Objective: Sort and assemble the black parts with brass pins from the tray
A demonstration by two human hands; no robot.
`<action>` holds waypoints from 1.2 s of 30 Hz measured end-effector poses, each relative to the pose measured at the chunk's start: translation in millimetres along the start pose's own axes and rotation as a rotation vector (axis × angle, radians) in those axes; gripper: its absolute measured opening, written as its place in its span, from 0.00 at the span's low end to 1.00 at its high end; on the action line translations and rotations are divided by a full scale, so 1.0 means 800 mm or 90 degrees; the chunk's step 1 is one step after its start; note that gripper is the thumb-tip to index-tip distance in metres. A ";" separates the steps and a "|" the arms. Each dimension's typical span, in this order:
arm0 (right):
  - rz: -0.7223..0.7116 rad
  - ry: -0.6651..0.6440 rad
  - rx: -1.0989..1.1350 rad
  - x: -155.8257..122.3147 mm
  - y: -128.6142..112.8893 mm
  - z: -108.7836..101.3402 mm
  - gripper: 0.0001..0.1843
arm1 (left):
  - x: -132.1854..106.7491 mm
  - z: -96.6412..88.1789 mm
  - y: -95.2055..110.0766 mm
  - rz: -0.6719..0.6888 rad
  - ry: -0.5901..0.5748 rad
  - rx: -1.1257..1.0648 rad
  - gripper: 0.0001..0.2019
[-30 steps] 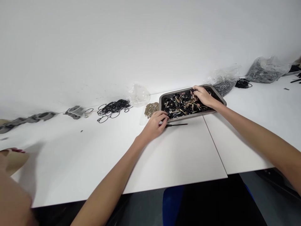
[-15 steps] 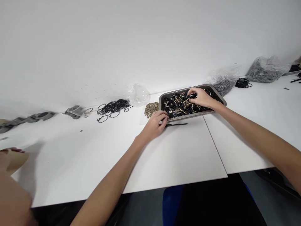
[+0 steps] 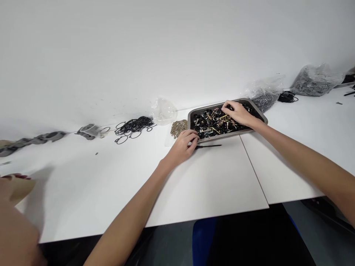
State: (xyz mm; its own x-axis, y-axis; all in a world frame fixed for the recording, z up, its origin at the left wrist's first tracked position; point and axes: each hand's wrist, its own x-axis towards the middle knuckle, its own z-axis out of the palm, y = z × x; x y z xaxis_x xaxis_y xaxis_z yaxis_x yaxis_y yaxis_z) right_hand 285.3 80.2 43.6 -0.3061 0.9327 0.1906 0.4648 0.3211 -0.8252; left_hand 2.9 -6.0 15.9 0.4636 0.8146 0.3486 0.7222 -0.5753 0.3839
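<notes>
A dark metal tray (image 3: 191, 119) stands on the white table near the wall, filled with several small black and brass parts (image 3: 212, 123). My right hand (image 3: 238, 112) reaches into the tray from the right, its fingers curled down and pinching among the parts. My left hand (image 3: 181, 146) rests on the table just in front of the tray's left corner, fingers closed on the end of a thin black tool (image 3: 209, 146) that lies flat and points right.
A small heap of brass bits (image 3: 178, 128) and a clear plastic bag (image 3: 163, 110) lie left of the tray, then a pile of black rubber rings (image 3: 133, 127) and grey parts (image 3: 88, 131). Bags of dark parts (image 3: 314, 81) sit at the back right. Another person's arm (image 3: 13, 221) shows at the lower left.
My right hand has shifted slightly left within the tray, picking among the parts. My left hand and the black tool have stayed put.
</notes>
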 end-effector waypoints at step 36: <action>-0.002 0.065 -0.006 0.005 0.006 0.005 0.26 | 0.000 -0.001 0.001 -0.009 -0.008 -0.014 0.16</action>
State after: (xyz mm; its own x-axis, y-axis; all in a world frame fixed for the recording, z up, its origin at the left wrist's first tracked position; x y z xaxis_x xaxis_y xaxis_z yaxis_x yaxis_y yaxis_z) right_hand 282.6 85.0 38.5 -0.2217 0.9435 0.2463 0.4713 0.3248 -0.8200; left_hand 3.0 -6.4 16.6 0.4600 0.8231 0.3330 0.7172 -0.5656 0.4071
